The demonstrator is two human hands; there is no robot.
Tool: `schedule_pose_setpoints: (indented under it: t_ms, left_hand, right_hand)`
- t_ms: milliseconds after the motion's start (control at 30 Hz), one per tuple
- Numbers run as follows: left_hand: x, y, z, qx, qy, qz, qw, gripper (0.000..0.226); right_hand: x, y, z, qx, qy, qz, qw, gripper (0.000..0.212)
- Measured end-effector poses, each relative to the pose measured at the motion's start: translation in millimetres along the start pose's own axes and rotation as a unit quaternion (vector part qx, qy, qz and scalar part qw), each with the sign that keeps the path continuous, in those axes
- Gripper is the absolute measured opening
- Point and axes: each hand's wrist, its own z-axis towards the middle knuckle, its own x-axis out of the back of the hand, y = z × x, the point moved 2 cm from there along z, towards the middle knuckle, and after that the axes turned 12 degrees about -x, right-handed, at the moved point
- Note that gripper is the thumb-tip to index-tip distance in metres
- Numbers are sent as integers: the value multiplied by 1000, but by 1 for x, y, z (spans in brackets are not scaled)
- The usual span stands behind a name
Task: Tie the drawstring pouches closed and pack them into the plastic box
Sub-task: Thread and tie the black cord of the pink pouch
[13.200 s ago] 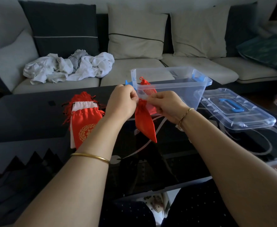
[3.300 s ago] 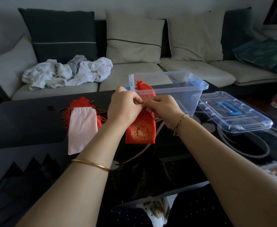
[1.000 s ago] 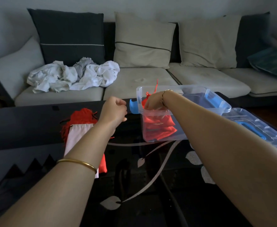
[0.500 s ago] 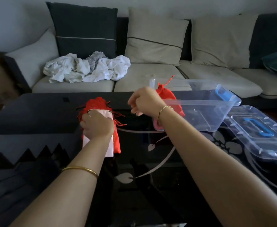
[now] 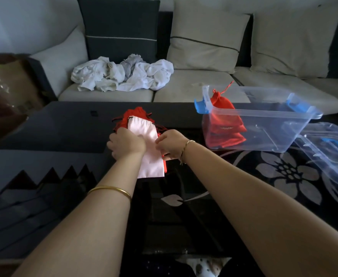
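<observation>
The left hand [image 5: 127, 145] gripped the left edge of the pale pouch [image 5: 151, 166] and the right hand [image 5: 170, 146] pinched its right edge, fingers curled, tips hidden. The pouch lay flat under the grip on a pile of red pouches [image 5: 133, 114], long axis running away from the person: mouth beyond the knuckles, closed bottom back by the wrists. Best to lift only this top one, then slide forward to the mouth and draw it shut evenly before knotting. The plastic box [image 5: 280, 132] sat right of the grip.
</observation>
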Motion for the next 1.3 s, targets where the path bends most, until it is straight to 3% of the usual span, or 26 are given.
schedule_pose_setpoints:
  t_ms: [133, 267, 333, 433, 533, 667, 800, 933, 1033, 1133, 1300]
  left_hand:
    - [4, 8, 3, -53, 3, -154, 987, 35]
    - [9, 31, -9, -55, -39, -301, 951, 46]
    - [8, 44, -16, -72, -51, -332, 939, 53]
    - [3, 60, -27, -123, -91, -363, 919, 33]
    - [-9, 75, -43, -153, -179, -384, 893, 14]
    - [-23, 93, -64, -210, -243, -379, 868, 20]
    - [-25, 98, -68, -222, -240, -375, 868, 20]
    - [-21, 92, -63, -224, -223, -333, 889, 13]
    - [-11, 89, -59, -282, -200, -255, 903, 19]
    - [-2, 86, -55, -369, -180, -130, 902, 14]
    - [10, 85, -52, -376, -185, -93, 903, 18]
  right_hand:
    - [16, 6, 4, 8, 86, 128, 988, 21]
    - [45, 11, -12, 65, 135, 135, 979, 65]
    - [65, 17, -28, 110, 156, 118, 974, 68]
    - [87, 30, -50, 137, 173, 125, 967, 64]
    - [103, 47, -61, 120, 171, 212, 955, 58]
    - [123, 63, -80, 147, 175, 230, 946, 38]
    - [131, 73, -93, 163, 196, 180, 950, 17]
    - [135, 73, -93, 157, 216, 168, 949, 16]
    - [140, 72, -92, 159, 243, 171, 942, 17]
    - [145, 76, -86, 160, 315, 117, 928, 14]
    - [156, 84, -76, 146, 382, 54, 911, 18]
